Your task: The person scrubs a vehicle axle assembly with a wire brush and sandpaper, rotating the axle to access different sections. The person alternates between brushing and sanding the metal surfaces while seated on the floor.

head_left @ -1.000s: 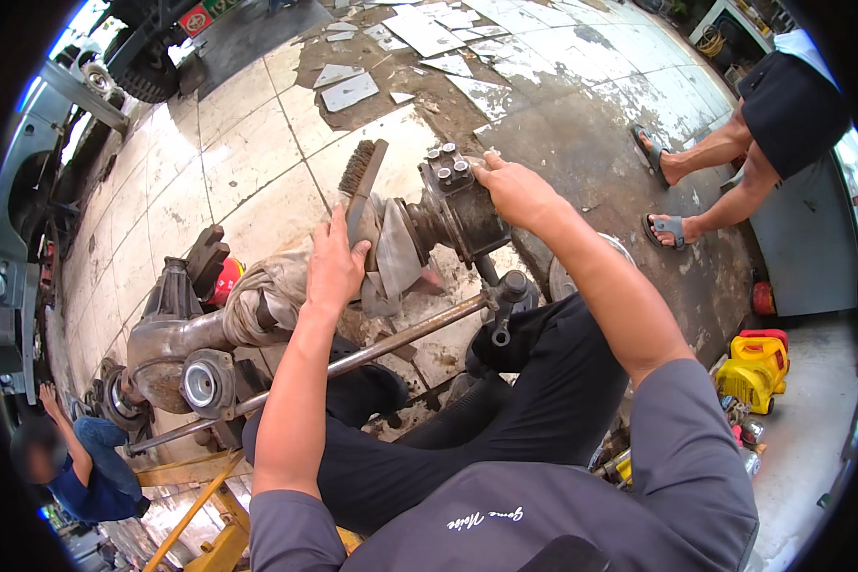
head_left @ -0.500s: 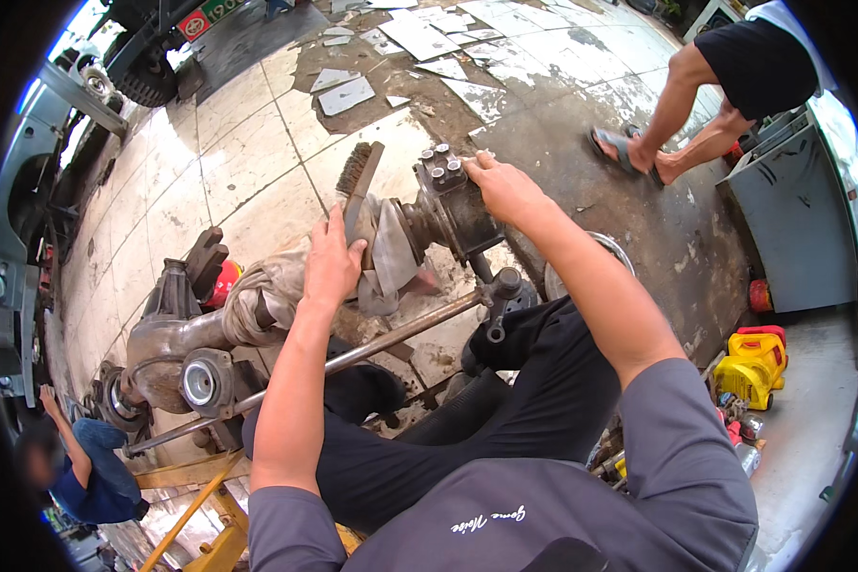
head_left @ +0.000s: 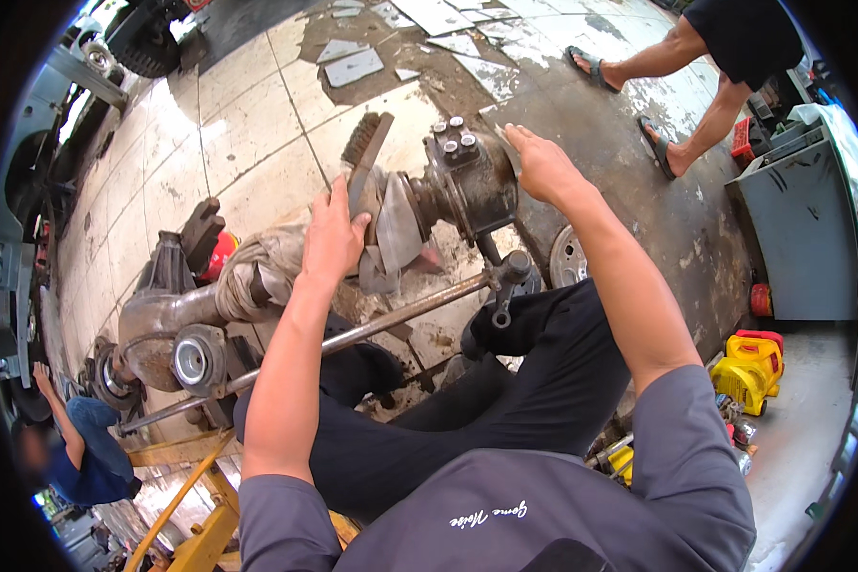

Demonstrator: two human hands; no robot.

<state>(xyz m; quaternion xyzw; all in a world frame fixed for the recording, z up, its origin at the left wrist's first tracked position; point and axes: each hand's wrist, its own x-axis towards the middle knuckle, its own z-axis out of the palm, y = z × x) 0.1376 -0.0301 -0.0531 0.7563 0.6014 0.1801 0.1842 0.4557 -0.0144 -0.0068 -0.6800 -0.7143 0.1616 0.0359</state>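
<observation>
I see my left hand (head_left: 332,238) wrapped around the handle of a wire brush (head_left: 365,153), fingers curled shut on it, the bristle head pointing away from me and tilted up over the greasy axle assembly (head_left: 257,286). The brush handle lies against a pale, dirty cloth-covered section of the axle, just beside a round metal flange (head_left: 398,224). My right hand (head_left: 541,164) rests on the far side of the dark hub (head_left: 469,181) with its ring of studs; the fingers are loosely spread over the hub's edge and a thin pale piece shows at the fingertips, though I cannot tell whether they pinch it. The hub sits at the axle's end, well out on the tiled floor (head_left: 248,124), roughly midway between its far edge and my knees.

A long steel rod (head_left: 391,322) runs across in front of my legs, ending in a forked joint (head_left: 507,276) near the hub. At the axle's other end sits a brake drum (head_left: 195,360), toward the floor's left edge. Another person's sandalled legs (head_left: 677,95) stand at the far right corner beside a grey cabinet (head_left: 796,234). A yellow jug (head_left: 748,372) lies near the right edge. A person in blue (head_left: 91,458) crouches at the near left corner, beside a yellow stand (head_left: 195,515).
</observation>
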